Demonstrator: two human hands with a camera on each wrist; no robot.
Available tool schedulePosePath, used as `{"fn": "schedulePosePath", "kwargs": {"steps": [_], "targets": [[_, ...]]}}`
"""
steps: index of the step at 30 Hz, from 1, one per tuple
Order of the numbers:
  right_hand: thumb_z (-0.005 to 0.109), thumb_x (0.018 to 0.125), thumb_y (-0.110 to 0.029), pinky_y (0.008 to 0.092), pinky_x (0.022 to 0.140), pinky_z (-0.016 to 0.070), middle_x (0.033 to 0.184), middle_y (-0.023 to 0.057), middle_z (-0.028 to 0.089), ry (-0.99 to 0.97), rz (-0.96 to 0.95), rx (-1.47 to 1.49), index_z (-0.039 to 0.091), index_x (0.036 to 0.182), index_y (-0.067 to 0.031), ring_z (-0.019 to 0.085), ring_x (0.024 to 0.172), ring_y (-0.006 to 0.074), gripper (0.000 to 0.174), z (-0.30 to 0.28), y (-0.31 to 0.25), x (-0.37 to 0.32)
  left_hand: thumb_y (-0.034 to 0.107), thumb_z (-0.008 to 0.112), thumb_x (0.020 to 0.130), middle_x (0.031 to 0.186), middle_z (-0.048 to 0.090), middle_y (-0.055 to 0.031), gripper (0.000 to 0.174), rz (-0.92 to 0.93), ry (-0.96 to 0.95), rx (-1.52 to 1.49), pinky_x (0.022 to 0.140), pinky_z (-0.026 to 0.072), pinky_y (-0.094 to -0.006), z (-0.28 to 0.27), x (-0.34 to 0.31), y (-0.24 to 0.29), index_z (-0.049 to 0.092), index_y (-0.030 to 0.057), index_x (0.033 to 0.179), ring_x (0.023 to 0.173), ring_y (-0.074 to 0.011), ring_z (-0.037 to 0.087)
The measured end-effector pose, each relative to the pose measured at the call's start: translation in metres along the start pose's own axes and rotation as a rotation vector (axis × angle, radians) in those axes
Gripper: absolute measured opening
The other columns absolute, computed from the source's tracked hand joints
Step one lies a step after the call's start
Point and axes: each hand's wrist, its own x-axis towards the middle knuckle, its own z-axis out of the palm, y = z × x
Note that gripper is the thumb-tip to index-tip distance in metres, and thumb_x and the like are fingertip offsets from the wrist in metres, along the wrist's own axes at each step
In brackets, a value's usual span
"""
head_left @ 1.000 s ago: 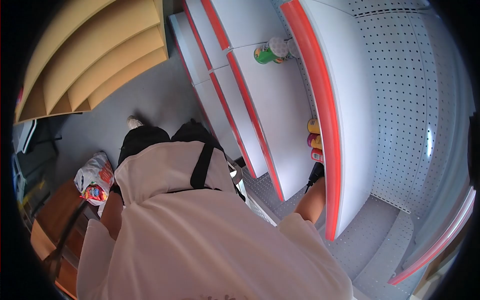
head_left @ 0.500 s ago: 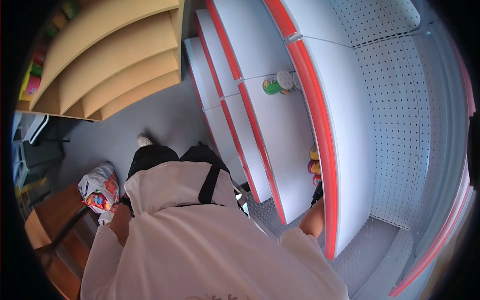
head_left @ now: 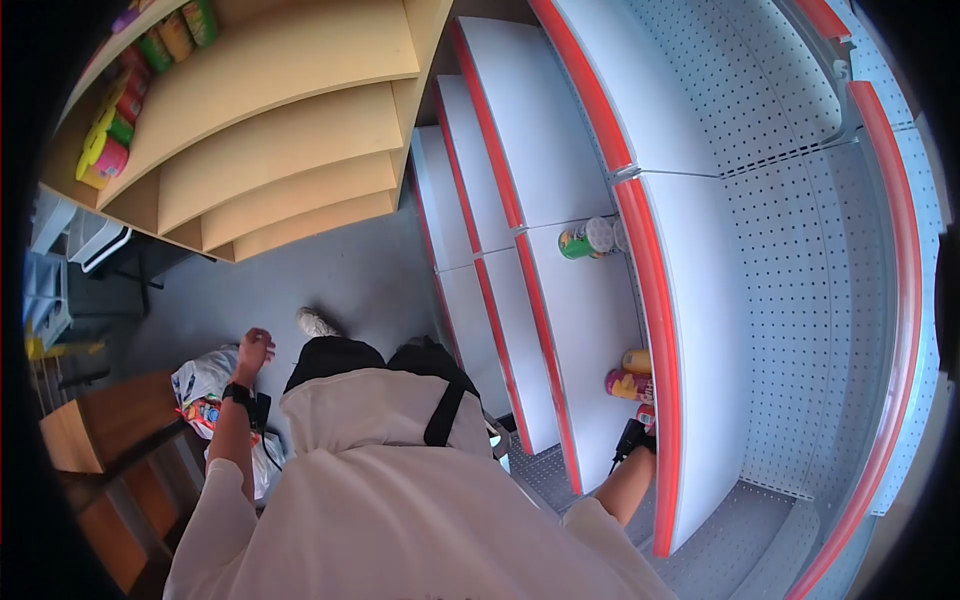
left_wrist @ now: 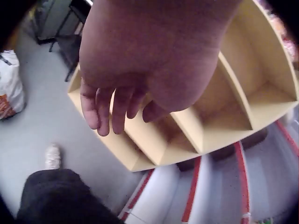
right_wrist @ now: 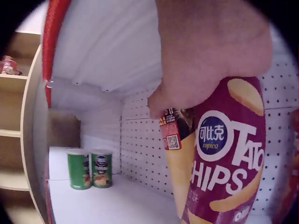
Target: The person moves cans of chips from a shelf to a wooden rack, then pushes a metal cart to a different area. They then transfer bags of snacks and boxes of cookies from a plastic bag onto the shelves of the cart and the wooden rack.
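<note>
A purple potato chip can [right_wrist: 229,154] stands at a lean under my right hand [right_wrist: 215,51], which grips its upper end, thumb on the near side. The fingers on the far side are hidden. Just behind it is a yellow can [right_wrist: 183,163] with a dark and red label. In the head view the purple can [head_left: 625,384] shows at the edge of the upper shelf board, which covers most of the right hand. My left hand [head_left: 256,350] hangs in the air above the floor, fingers loosely bent, holding nothing.
Two green cans [right_wrist: 78,170] stand farther along the same white shelf [head_left: 590,320]. A red-edged shelf board [head_left: 655,300] overhangs the right arm. Wooden shelves [head_left: 290,120] hold several colourful cans at far left. A plastic bag [head_left: 205,380] of packages sits by the left forearm.
My left hand has swung out from beside the body into view. The purple can shows more from under the upper board. The head view has turned, bringing more wooden shelving into sight.
</note>
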Motion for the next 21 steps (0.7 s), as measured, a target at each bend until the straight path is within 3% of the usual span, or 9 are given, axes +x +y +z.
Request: {"fn": "schedulePosePath", "kwargs": {"steps": [1, 5, 7, 10, 11, 13, 16, 19, 21], "targets": [[0.072, 0.074, -0.043, 0.0488, 0.084, 0.0441, 0.104, 0.0266, 0.06, -0.007, -0.001, -0.008, 0.048, 0.117, 0.0021, 0.057, 0.092, 0.0432, 0.067, -0.006, -0.004, -0.003, 0.015, 0.052, 0.086, 0.078, 0.064, -0.0108, 0.02, 0.003, -0.006, 0.0, 0.048, 0.0469, -0.03, 0.003, 0.002, 0.018, 0.054, 0.004, 0.103, 0.055, -0.0152, 0.058], [0.072, 0.074, -0.043, 0.0487, 0.084, 0.0442, 0.104, 0.0266, 0.06, -0.019, -0.017, -0.031, 0.047, 0.118, 0.0021, 0.057, 0.092, 0.0433, 0.068, -0.026, -0.03, -0.003, 0.014, 0.055, 0.087, 0.079, 0.064, -0.0107, 0.022, 0.466, -0.115, 0.271, 0.066, 0.0499, -0.0307, 0.058, -0.036, 0.132, 0.054, 0.0019, 0.105, 0.072, -0.0177, 0.061], [0.072, 0.074, -0.044, 0.0487, 0.084, 0.0442, 0.104, 0.0266, 0.06, -0.03, -0.023, -0.036, 0.047, 0.118, 0.0021, 0.057, 0.092, 0.0434, 0.068, -0.033, -0.054, -0.005, 0.016, 0.055, 0.088, 0.086, 0.064, -0.0125, 0.023, 0.581, -0.269, 0.283, 0.069, 0.0502, -0.0332, 0.092, -0.067, 0.182, 0.054, 0.0008, 0.106, 0.076, -0.0198, 0.062], [0.073, 0.072, -0.046, 0.0486, 0.08, 0.0448, 0.103, 0.0256, 0.059, -0.067, -0.053, -0.226, 0.047, 0.118, 0.0017, 0.056, 0.092, 0.0439, 0.072, -0.038, -0.128, -0.014, 0.025, 0.059, 0.086, 0.103, 0.062, -0.0208, 0.034, 0.93, -0.48, 0.505, 0.083, 0.0484, -0.042, 0.128, -0.104, 0.24, 0.057, -0.0011, 0.108, 0.094, -0.0381, 0.059], [0.074, 0.072, -0.043, 0.0494, 0.076, 0.0444, 0.098, 0.0247, 0.059, -0.123, -0.086, -0.186, 0.047, 0.117, 0.0016, 0.054, 0.089, 0.0435, 0.069, -0.044, -0.163, -0.014, 0.028, 0.062, 0.086, 0.103, 0.062, -0.0177, 0.039, 1.023, -0.574, 0.617, 0.081, 0.0496, -0.0381, 0.138, -0.101, 0.246, 0.055, -0.0008, 0.113, 0.092, -0.0314, 0.061], [0.074, 0.069, -0.048, 0.0475, 0.076, 0.0423, 0.097, 0.0205, 0.057, -0.199, -0.149, -0.076, 0.049, 0.116, 0.0015, 0.052, 0.089, 0.039, 0.072, -0.038, -0.216, -0.018, 0.037, 0.065, 0.084, 0.11, 0.058, -0.0217, 0.052, 0.966, -0.783, 0.46, 0.088, 0.0466, -0.0393, 0.131, -0.128, 0.291, 0.053, -0.0014, 0.117, 0.1, -0.0362, 0.057], [0.079, 0.065, -0.039, 0.0466, 0.074, 0.0427, 0.095, 0.0207, 0.056, -0.325, -0.271, 0.158, 0.048, 0.116, 0.0013, 0.053, 0.088, 0.0399, 0.072, -0.041, -0.307, -0.022, 0.039, 0.073, 0.075, 0.128, 0.045, -0.021, 0.077, 1.081, -0.736, 0.427, 0.102, 0.0352, -0.0392, 0.119, -0.125, 0.306, 0.037, -0.0022, 0.129, 0.12, -0.0354, 0.043], [0.083, 0.061, -0.023, 0.0389, 0.08, 0.0475, 0.097, 0.0198, 0.057, -0.414, -0.394, 0.391, 0.047, 0.115, 0.0011, 0.059, 0.091, 0.0339, 0.069, -0.039, -0.39, -0.019, 0.035, 0.078, 0.069, 0.13, 0.042, -0.0218, 0.08, 1.193, -0.716, 0.358, 0.103, 0.0338, -0.0397, 0.085, -0.118, 0.331, 0.038, -0.0043, 0.126, 0.122, -0.0364, 0.041], [0.084, 0.059, -0.018, 0.0377, 0.079, 0.0481, 0.098, 0.0183, 0.057, -0.505, -0.462, 0.504, 0.047, 0.114, 0.0006, 0.059, 0.089, 0.0319, 0.069, -0.04, -0.449, -0.015, 0.028, 0.08, 0.066, 0.119, 0.052, -0.0206, 0.074, 1.249, -0.641, 0.339, 0.098, 0.0394, -0.0397, 0.054, -0.102, 0.338, 0.042, -0.0016, 0.122, 0.115, -0.0357, 0.048]]}}
